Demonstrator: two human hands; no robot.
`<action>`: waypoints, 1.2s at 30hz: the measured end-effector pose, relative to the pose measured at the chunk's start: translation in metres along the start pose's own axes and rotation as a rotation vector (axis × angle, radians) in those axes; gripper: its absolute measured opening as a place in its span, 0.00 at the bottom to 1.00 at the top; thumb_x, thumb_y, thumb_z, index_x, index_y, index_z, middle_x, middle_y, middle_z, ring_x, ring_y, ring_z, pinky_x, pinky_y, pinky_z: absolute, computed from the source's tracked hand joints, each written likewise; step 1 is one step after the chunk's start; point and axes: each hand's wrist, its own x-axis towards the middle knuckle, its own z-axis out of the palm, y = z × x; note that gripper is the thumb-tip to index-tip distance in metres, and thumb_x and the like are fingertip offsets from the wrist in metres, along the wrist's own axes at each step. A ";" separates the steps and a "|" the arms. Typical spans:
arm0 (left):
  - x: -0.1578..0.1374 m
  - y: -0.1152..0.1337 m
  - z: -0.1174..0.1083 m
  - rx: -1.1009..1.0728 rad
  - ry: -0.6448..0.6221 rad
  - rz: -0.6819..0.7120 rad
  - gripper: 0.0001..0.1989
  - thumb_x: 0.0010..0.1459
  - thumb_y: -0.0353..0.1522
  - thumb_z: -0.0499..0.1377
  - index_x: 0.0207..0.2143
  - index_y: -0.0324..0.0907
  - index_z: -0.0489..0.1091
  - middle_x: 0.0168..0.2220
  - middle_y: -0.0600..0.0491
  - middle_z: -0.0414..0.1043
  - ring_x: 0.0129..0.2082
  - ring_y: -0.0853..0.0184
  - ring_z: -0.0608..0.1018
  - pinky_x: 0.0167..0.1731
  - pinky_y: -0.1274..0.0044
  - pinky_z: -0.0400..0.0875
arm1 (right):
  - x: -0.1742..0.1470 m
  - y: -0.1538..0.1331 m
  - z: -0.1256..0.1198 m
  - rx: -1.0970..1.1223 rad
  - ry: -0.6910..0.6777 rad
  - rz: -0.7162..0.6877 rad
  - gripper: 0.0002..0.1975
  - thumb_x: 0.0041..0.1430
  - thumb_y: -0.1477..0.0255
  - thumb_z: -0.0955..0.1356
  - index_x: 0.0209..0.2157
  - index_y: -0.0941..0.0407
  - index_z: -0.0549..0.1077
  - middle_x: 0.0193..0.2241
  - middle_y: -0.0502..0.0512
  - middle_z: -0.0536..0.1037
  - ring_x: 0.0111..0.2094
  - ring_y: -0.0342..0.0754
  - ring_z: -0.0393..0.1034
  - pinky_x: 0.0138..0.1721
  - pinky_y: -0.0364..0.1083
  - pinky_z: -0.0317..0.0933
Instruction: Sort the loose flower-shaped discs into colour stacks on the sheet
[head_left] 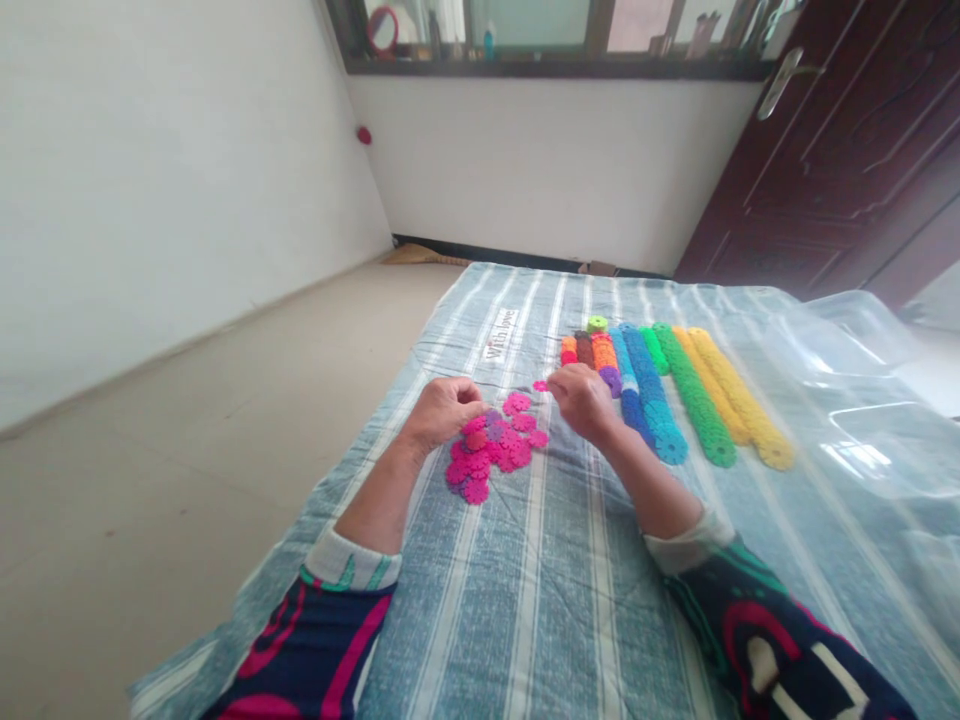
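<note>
My left hand (pixel 442 408) is closed in a pinch at the left edge of a loose pile of pink notched discs (pixel 480 462). What its fingertips hold, if anything, is hidden. A few purple discs (pixel 495 428) are mixed into that pile. To the right, my right hand (pixel 583 398) is closed with a single pink notched disc (pixel 541 386) at its fingertips. Just beyond this hand lie short rows of orange discs (pixel 602 350) and purple discs (pixel 611 380), partly covered by it.
Overlapping rows of blue (pixel 645 365), green (pixel 694 410) and yellow discs (pixel 739 395) lie on the striped cloth (pixel 510 600). Clear plastic containers (pixel 892 440) stand at the right edge. A "With love" print (pixel 500 335) shows at the far left of the table.
</note>
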 end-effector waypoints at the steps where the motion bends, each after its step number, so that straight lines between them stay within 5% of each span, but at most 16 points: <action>1: 0.001 -0.003 -0.001 0.050 0.025 -0.002 0.09 0.44 0.36 0.62 0.20 0.39 0.71 0.19 0.57 0.67 0.22 0.72 0.67 0.24 0.79 0.61 | 0.001 0.008 -0.004 -0.062 0.003 0.015 0.11 0.61 0.77 0.65 0.28 0.57 0.77 0.31 0.58 0.77 0.36 0.51 0.68 0.39 0.46 0.56; 10: 0.004 -0.013 -0.008 0.265 0.076 -0.001 0.10 0.45 0.37 0.59 0.18 0.41 0.69 0.18 0.57 0.67 0.24 0.70 0.69 0.26 0.79 0.60 | -0.001 0.036 -0.012 -0.301 -0.068 0.061 0.12 0.60 0.80 0.63 0.27 0.57 0.76 0.33 0.60 0.74 0.41 0.53 0.63 0.41 0.49 0.50; 18: 0.007 -0.022 -0.014 0.312 -0.048 -0.058 0.07 0.42 0.35 0.60 0.20 0.40 0.71 0.19 0.57 0.70 0.24 0.70 0.71 0.26 0.79 0.62 | -0.001 0.028 -0.011 -0.434 -0.165 0.136 0.12 0.61 0.79 0.63 0.32 0.59 0.78 0.36 0.60 0.75 0.43 0.54 0.62 0.43 0.50 0.49; 36: 0.004 -0.016 -0.012 0.386 -0.200 -0.125 0.09 0.40 0.37 0.63 0.24 0.40 0.74 0.22 0.56 0.73 0.25 0.68 0.73 0.25 0.79 0.61 | -0.007 0.008 0.004 -0.318 0.056 -0.071 0.15 0.64 0.77 0.61 0.26 0.57 0.75 0.29 0.58 0.74 0.34 0.50 0.61 0.39 0.47 0.48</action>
